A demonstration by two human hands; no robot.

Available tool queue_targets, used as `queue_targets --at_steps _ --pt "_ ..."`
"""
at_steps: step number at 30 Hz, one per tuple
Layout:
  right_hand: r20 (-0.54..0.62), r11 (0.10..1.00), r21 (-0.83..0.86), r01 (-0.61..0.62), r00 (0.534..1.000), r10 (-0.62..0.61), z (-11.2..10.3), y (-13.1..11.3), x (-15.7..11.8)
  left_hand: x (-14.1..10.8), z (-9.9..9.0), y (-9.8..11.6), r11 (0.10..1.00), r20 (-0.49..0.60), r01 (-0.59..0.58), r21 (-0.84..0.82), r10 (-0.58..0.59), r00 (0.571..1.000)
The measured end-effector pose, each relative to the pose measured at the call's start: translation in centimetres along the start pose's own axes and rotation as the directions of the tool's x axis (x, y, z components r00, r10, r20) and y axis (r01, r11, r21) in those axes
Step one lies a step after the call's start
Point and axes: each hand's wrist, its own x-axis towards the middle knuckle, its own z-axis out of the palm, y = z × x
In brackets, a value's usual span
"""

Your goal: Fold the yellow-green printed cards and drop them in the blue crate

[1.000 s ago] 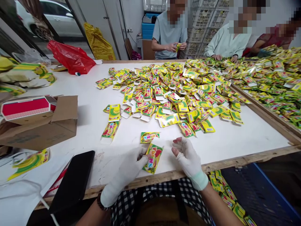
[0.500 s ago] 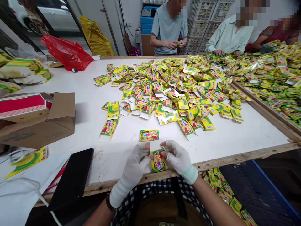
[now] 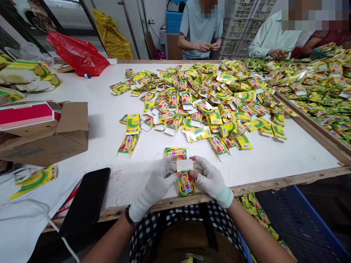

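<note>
Both hands wear white gloves with bare fingertips. Between them, at the table's near edge, is a small yellow-green printed box (image 3: 187, 183) with its white end flap raised. My left hand (image 3: 157, 182) pinches the left side of this box with thumb and fingers. On the other side, my right hand (image 3: 210, 179) grips it, thumb on the printed face near the flap. Just beyond the fingers lies another small printed box (image 3: 175, 152), flat on the white table (image 3: 148, 160). Two more boxes (image 3: 128, 144) rest to the left, partly overlapping.
A heap of small boxes (image 3: 197, 95) covers the table's middle and back. Cardboard carton (image 3: 68, 135) and black phone (image 3: 85, 201) are at left; a red bag (image 3: 79, 54) lies behind. Beneath the right edge is a blue crate (image 3: 307, 223). Co-workers (image 3: 201, 33) sit opposite.
The view has shifted slightly. Both hands stay on the same box, its white flap showing more plainly between the fingers. The co-worker at right has raised a hand from the heap.
</note>
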Motion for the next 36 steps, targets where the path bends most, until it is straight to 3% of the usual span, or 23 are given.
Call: queue_targets --at_steps 4,6,12,15,19,22,24,27,29,31,33,36 --pt "0.006 0.957 -0.271 0.104 0.994 -0.107 -0.4 -1.1 -0.2 -0.7 0.0 0.2 0.961 -0.020 -0.126 0.244 0.135 0.991" --pt "0.028 0.935 -0.319 0.158 0.987 -0.157 -0.5 -1.7 -0.3 -0.9 -0.1 0.6 0.942 -0.014 -0.149 0.301 0.160 0.987" --pt "0.015 0.933 -0.348 0.095 0.995 -0.096 -0.1 -2.3 0.2 -0.5 -0.4 2.2 0.967 -0.010 -0.018 0.253 0.021 1.000" --pt "0.061 0.912 -0.390 0.129 0.992 -0.114 -0.4 -2.4 0.3 -0.6 -0.6 2.3 0.953 0.000 -0.015 0.303 0.015 1.000" --pt "0.220 0.845 -0.441 0.303 0.949 -0.225 -1.9 -2.1 -0.5 -1.5 -0.9 1.6 0.902 0.059 -0.161 0.401 0.149 0.987" --pt "0.342 0.789 -0.433 0.435 0.890 -0.302 -2.8 -1.6 -1.5 -2.4 -0.7 1.0 0.803 0.140 -0.342 0.488 0.315 0.939" --pt "0.353 0.766 -0.438 0.471 0.873 -0.336 -2.8 -1.1 -1.9 -2.7 -0.6 0.9 0.743 0.192 -0.420 0.522 0.377 0.906" --pt "0.249 0.785 -0.458 0.418 0.907 -0.339 -2.1 -0.6 -1.8 -2.1 -0.7 1.1 0.735 0.223 -0.428 0.526 0.366 0.903" --pt "0.074 0.869 -0.410 0.276 0.960 -0.270 -1.9 -0.3 -1.6 -0.7 -1.0 1.3 0.747 0.161 -0.379 0.546 0.351 0.923" --pt "-0.143 0.966 -0.224 0.128 0.976 -0.163 -2.4 -0.1 -2.0 1.2 -1.4 1.4 0.711 0.093 -0.332 0.620 0.354 0.931" --pt "-0.280 0.996 0.042 0.085 0.958 -0.070 -3.7 -0.1 -2.9 3.2 -1.6 1.3 0.612 0.109 -0.317 0.724 0.352 0.929" --pt "-0.313 0.932 0.342 0.121 0.950 -0.008 -5.6 -0.3 -4.7 5.3 -1.6 1.2 0.435 0.197 -0.289 0.853 0.245 0.949"
